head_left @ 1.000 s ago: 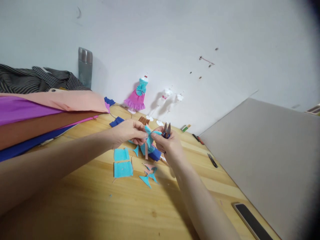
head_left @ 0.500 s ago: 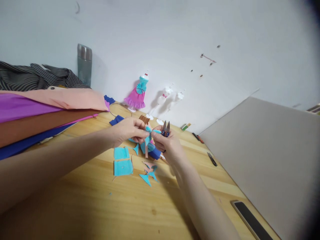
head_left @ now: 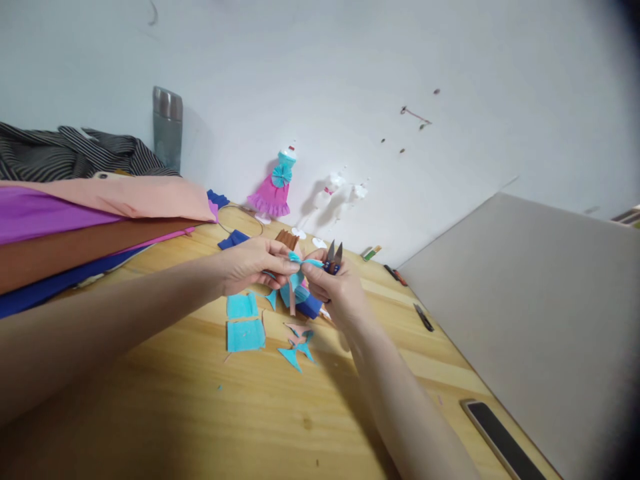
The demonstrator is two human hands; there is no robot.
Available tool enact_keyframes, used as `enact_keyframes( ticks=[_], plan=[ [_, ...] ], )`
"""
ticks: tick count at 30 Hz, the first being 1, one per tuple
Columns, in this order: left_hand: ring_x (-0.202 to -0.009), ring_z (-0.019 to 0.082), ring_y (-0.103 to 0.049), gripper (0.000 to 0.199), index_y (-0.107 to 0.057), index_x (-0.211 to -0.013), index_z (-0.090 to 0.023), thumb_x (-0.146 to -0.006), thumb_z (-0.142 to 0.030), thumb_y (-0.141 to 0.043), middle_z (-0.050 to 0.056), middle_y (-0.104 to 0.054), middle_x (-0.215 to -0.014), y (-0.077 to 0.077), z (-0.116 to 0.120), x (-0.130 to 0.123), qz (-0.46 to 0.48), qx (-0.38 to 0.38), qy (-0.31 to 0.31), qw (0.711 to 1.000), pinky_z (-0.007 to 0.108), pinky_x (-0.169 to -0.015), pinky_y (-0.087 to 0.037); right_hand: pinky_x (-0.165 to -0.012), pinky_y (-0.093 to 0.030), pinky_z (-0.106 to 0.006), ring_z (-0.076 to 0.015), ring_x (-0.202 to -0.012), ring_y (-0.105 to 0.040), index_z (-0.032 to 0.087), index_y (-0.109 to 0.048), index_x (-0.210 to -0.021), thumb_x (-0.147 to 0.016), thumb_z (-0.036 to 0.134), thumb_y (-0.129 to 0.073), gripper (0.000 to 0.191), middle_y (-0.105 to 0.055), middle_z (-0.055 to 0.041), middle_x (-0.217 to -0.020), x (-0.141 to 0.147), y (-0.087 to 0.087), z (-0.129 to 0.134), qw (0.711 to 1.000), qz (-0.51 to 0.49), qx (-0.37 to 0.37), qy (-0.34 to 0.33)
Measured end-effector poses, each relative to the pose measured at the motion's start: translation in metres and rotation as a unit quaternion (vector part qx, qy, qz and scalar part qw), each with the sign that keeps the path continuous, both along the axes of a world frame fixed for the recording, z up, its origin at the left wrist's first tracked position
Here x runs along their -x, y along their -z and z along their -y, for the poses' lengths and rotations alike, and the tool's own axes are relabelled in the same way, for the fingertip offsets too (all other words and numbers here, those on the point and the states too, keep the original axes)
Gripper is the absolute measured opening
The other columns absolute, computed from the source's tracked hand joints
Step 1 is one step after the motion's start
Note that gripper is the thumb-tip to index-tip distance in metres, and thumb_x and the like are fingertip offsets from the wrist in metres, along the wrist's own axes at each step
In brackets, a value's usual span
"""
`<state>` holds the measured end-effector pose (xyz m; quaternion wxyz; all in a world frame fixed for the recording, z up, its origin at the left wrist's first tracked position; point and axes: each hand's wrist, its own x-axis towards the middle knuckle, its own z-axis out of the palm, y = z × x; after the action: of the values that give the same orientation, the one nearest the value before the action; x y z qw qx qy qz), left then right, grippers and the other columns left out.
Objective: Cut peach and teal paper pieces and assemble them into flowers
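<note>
Left hand and right hand close together, we are pinching the blue piece above the desk, toward its back edge, seemingly to steady it, while palming scissors, presumably for handiness, in our right.

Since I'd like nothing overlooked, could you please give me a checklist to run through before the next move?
1. Turquoise piece pinched by both the left hand and right hand: ok.
2. Gather at its middle neat: cannot tell; the fingers partly cover it.
3. Scissors in the right hand, blades closed: not ok; the tips stand apart.
4. Two turquoise rectangles unstacked: ok.
5. Tabletop free of offcuts: not ok; turquoise scraps lie there.
6. Phone away from both hands: ok.
</note>
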<state>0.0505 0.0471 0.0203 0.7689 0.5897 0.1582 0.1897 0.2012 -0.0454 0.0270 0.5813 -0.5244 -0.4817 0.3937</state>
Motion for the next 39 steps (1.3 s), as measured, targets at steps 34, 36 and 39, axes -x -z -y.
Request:
enact_keyframes(
  ticks=[34, 36, 39],
  plan=[
    [-0.059, 0.010, -0.044, 0.015, -0.051, -0.060, -0.017, -0.068, -0.023, -0.061, -0.003, -0.047, -0.057, -0.004, 0.007, -0.005, -0.030, -0.352, -0.187, 0.917, 0.023, -0.054, -0.033, -0.045, -0.017, -0.025, -0.0069, -0.046, -0.026, 0.017, -0.063, -0.077, -0.062, 0.040, -0.077, 0.031, -0.033, 0.0084, -0.049, -0.004, -0.006, 0.001, 0.980, 0.194, -0.017, 0.028],
    [-0.058, 0.010, -0.041, 0.013, -0.051, -0.059, -0.017, -0.068, -0.022, -0.058, -0.003, -0.044, -0.056, -0.004, 0.009, -0.004, -0.045, -0.414, -0.198, 0.888, 0.023, -0.053, -0.030, -0.046, -0.018, -0.025, -0.0072, -0.047, -0.027, 0.017, -0.061, -0.071, -0.062, 0.040, -0.077, 0.029, -0.033, 0.0080, -0.050, -0.003, -0.005, 0.001, 0.978, 0.203, -0.021, 0.036],
    [-0.055, 0.009, -0.037, 0.009, -0.053, -0.059, -0.017, -0.068, -0.018, -0.054, -0.004, -0.043, -0.054, -0.006, 0.012, -0.003, -0.085, -0.471, -0.202, 0.854, 0.025, -0.052, -0.027, -0.047, -0.019, -0.025, -0.0073, -0.047, -0.026, 0.018, -0.059, -0.066, -0.063, 0.038, -0.076, 0.026, -0.030, 0.0082, -0.049, -0.003, -0.002, 0.000, 0.978, 0.195, -0.036, 0.059]
  ],
)
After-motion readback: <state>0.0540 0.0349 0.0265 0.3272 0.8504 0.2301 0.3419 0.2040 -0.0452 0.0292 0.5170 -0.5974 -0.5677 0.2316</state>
